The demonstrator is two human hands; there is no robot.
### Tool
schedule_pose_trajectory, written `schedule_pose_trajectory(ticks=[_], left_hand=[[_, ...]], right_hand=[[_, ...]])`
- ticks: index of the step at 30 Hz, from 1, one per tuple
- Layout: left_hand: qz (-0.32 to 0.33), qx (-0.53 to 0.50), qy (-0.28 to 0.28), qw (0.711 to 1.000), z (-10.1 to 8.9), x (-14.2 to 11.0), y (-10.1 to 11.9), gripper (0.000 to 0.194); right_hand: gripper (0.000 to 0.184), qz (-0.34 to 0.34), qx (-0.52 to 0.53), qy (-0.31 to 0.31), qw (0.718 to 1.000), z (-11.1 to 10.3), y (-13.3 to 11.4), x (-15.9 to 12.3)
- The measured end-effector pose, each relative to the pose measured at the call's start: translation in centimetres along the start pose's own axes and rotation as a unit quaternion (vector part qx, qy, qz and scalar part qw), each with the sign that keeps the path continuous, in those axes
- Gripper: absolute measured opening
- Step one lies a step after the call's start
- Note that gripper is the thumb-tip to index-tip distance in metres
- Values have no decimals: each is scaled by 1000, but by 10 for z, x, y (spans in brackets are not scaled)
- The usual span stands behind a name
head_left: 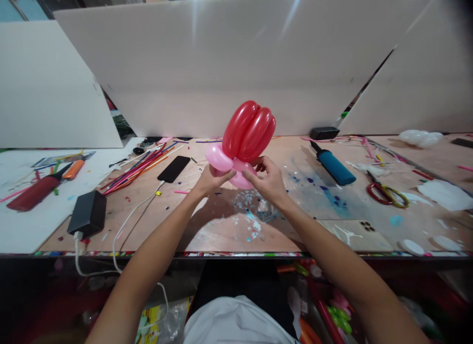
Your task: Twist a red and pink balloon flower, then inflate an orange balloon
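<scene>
Above the middle of the table, a bundle of red balloon segments point(248, 130) rises upright from a ring of pink balloon segments point(219, 156). My left hand point(215, 180) grips the pink balloon from the left, its thumb pressed on the front. On the other side, my right hand point(269, 179) pinches the pink balloon with thumb and fingers just below the red part. The far fingers of both hands are partly hidden by the balloons.
A blue hand pump point(335, 166) and scissors point(388, 194) lie to the right. Uninflated balloons point(142, 169), a black phone point(174, 169) and a dark power adapter point(87, 213) are on the left. A cased phone point(354, 235) rests near the front edge. White panels point(236, 63) stand behind.
</scene>
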State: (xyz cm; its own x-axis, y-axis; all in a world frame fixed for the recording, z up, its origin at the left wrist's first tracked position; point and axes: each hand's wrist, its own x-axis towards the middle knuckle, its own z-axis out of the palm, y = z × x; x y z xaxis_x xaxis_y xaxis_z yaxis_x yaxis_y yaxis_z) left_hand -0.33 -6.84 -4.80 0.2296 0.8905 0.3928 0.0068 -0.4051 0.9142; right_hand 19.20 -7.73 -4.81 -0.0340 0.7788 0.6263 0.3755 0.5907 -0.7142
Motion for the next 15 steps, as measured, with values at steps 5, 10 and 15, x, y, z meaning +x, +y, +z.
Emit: schedule_pose_trajectory(ticks=[5, 10, 15], left_hand=[[-70, -223, -38, 972, 0, -2, -2, 57], [-119, -327, -74, 934, 1, -9, 11, 52], [-138, -356, -54, 923, 8, -12, 16, 52]], right_hand=[[42, 86, 247, 29, 965, -1, 5, 9], [32, 136, 296, -75, 943, -2, 6, 10], [29, 82, 252, -111, 958, 5, -10, -5]])
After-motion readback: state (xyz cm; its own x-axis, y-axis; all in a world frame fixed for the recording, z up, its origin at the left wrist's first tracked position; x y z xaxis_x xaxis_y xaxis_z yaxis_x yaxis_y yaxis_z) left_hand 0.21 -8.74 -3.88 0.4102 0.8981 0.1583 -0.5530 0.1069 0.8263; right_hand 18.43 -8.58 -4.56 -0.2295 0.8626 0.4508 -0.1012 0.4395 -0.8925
